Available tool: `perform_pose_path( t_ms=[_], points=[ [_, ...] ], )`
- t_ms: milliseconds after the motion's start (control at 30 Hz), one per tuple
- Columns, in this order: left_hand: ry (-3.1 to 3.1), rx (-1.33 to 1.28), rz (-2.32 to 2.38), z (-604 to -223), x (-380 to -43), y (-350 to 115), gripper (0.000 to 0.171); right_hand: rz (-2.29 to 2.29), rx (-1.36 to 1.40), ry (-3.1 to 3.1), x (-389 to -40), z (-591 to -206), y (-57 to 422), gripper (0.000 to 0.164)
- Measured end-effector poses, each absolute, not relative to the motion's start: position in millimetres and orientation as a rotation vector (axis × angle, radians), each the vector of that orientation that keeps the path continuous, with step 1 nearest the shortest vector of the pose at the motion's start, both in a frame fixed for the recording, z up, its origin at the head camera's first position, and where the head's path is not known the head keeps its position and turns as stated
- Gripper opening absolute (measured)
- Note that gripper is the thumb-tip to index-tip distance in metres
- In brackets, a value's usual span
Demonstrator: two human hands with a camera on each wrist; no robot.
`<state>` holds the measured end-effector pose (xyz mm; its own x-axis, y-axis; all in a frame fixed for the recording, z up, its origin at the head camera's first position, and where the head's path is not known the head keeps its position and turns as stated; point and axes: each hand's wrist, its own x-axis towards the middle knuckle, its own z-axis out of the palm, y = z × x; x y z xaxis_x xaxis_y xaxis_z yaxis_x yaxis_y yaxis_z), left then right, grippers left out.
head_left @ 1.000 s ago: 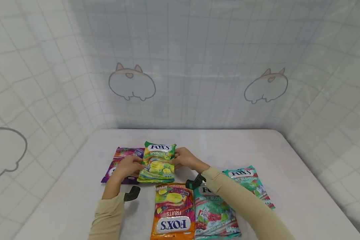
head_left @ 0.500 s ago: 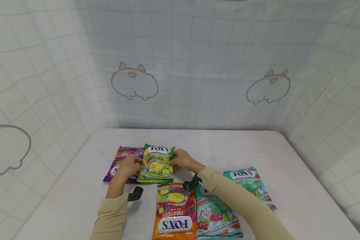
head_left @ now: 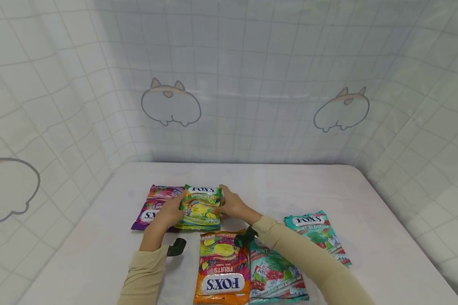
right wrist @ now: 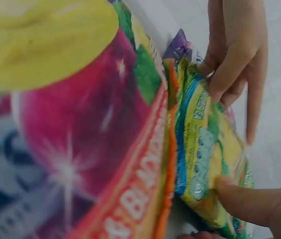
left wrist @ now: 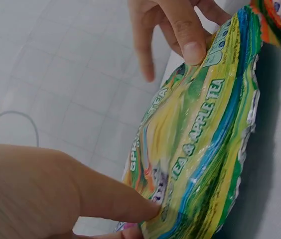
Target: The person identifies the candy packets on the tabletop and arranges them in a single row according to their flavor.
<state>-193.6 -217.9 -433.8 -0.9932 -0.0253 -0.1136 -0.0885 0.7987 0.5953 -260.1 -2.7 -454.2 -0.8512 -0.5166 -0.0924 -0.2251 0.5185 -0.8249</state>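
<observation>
A green and yellow Spring Tea candy bag [head_left: 200, 208] lies face up at the back left of the table, its top away from me. My left hand [head_left: 172, 211] pinches its left edge; in the left wrist view the thumb [left wrist: 125, 201] presses on the wrapper, while the other fingers are mostly hidden. On the right edge my right hand [head_left: 233, 205] pinches the same bag, thumb on its face and index finger stretched along the side. Left of it, a purple Berries candy bag [head_left: 146, 214] is partly covered by my left hand.
In front lie an orange Fruits candy bag [head_left: 222, 267], upside down to me, and a teal Mint Blossom bag [head_left: 275, 275] beside it. Another Mint Blossom bag [head_left: 320, 235] lies tilted to the right, partly behind my right sleeve. A patterned curtain [head_left: 252, 106] encloses the white table [head_left: 290, 186].
The Spring Tea bag has settled slightly lower beside the purple bag. My left fingers have slid farther up its left edge, and my right index finger has stretched toward its top corner.
</observation>
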Motion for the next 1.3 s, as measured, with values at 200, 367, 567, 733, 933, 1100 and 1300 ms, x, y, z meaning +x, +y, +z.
perform_pose_path(
  t_ms=[200, 367, 567, 733, 933, 1100, 1300],
  points=[
    [2.904, -0.123, 0.792, -438.5, -194.3, -207.8, 0.062, -1.03, -0.74, 2.424, -260.5, -450.8, 2.0, 0.097],
    [2.936, -0.181, 0.741, -444.7, -195.1, -200.8, 0.063, -0.851, -0.789, 2.478, -261.7, -450.2, 3.2, 0.097],
    [2.946, -0.21, 0.749, -446.8, -194.4, -196.6, 0.062, -0.69, -0.826, 2.562, -260.5, -448.1, 2.2, 0.096],
    [2.96, -0.186, 0.744, -446.3, -192.5, -196.6, 0.06, -0.649, -0.839, 2.568, -260.1, -447.6, 1.8, 0.097],
    [3.02, -0.162, 0.719, -445.7, -190.9, -196.5, 0.058, -0.66, -0.855, 2.597, -260.3, -451.6, 2.6, 0.097],
    [3.041, -0.196, 0.73, -444.0, -190.2, -195.1, 0.057, -0.704, -0.855, 2.6, -260.1, -456.8, 2.8, 0.095],
    [3.076, -0.255, 0.707, -440.9, -188.8, -188.1, 0.056, -0.804, -0.888, 2.548, -253.9, -452.4, 8.4, 0.085]
  ],
)
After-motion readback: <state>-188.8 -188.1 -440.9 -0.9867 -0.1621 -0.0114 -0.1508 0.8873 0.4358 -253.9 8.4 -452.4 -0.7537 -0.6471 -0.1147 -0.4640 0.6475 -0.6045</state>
